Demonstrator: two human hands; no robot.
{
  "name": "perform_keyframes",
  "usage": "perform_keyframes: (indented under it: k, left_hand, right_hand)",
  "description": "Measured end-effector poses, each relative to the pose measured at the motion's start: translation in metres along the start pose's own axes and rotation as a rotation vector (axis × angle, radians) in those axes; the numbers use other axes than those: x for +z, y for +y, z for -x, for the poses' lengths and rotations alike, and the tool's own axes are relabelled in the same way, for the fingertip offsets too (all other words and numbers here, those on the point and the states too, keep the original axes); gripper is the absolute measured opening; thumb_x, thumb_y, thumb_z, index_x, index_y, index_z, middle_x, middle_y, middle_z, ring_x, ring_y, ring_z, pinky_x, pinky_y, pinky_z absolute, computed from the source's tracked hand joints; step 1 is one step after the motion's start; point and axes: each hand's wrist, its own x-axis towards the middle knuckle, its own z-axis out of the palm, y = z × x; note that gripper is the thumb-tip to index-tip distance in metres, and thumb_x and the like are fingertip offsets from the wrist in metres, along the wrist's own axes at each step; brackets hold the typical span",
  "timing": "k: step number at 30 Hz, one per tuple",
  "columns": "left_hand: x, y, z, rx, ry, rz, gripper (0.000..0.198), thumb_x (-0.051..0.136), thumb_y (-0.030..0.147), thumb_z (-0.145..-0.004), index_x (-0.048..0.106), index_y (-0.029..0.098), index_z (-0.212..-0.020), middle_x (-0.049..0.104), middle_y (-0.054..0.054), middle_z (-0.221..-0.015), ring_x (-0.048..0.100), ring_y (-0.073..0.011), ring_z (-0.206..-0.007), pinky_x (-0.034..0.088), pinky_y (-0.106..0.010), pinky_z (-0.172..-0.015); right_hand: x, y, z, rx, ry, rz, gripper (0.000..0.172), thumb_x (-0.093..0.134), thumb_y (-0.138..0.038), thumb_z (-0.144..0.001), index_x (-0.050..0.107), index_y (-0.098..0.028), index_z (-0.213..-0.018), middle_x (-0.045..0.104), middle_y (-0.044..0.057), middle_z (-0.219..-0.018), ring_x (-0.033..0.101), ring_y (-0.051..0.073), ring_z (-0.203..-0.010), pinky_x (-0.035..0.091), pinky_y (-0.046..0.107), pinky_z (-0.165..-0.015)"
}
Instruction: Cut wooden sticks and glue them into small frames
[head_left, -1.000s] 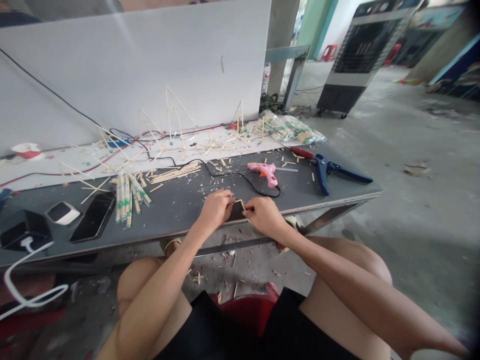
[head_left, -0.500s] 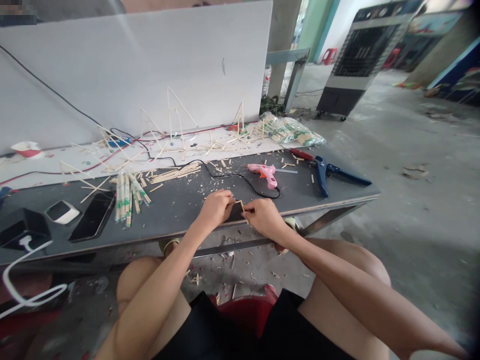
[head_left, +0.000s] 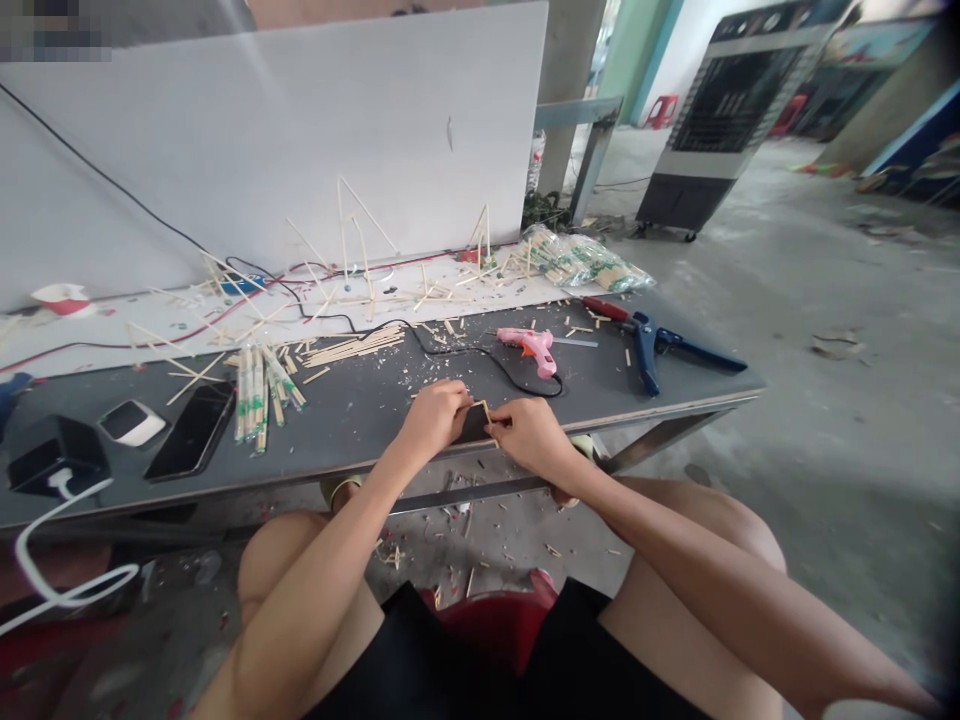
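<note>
At the front edge of the grey table (head_left: 330, 440), my left hand (head_left: 439, 415) and my right hand (head_left: 529, 430) face each other. Between them is a small bent piece of thin wooden stick (head_left: 486, 411), its two arms meeting at a corner. The fingers of my left hand pinch one arm; those of my right hand pinch the other. My fingers partly cover the sticks. Just beyond my hands lies a pink glue gun (head_left: 531, 348) on its side with its black cord. Cut sticks (head_left: 356, 346) lie in a loose pile to the left of it.
A blue cutter (head_left: 649, 345) with a red handle lies at the right. Bagged chopsticks (head_left: 585, 260) rest behind it. Wrapped chopsticks (head_left: 255, 400), a phone (head_left: 191, 430) and a black charger box (head_left: 58, 455) are at the left. Stick frames (head_left: 352, 230) stand by the white board (head_left: 300, 120).
The view has shifted slightly. Both hands keep their pinch on the bent stick piece, and its corner appears a little more opened out.
</note>
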Motion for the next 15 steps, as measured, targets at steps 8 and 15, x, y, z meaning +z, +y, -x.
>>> perform_keyframes:
  k: [8, 15]
  left_hand:
    - [0.0002, -0.0022, 0.0, 0.028, -0.01, 0.009, 0.026, 0.051, 0.013, -0.09, 0.069, 0.016, -0.071, 0.066, -0.007, -0.079, 0.06, -0.0187, -0.078, 0.043, -0.029, -0.071]
    - [0.0039, -0.0037, -0.0015, 0.042, 0.01, 0.004, 0.028, 0.05, 0.014, -0.091, 0.069, 0.016, -0.07, 0.066, -0.006, -0.08, 0.06, -0.0181, -0.078, 0.043, -0.029, -0.07]
  right_hand:
    - [-0.0007, -0.0001, -0.001, -0.015, 0.001, 0.029, 0.024, 0.061, -0.019, -0.081, 0.067, -0.016, -0.058, 0.06, 0.003, -0.055, 0.037, 0.011, -0.055, 0.023, 0.028, -0.058]
    - [0.0003, 0.0014, -0.0026, -0.037, -0.019, 0.043, 0.023, 0.06, -0.019, -0.081, 0.071, -0.016, -0.062, 0.063, 0.003, -0.057, 0.037, 0.011, -0.055, 0.023, 0.028, -0.058]
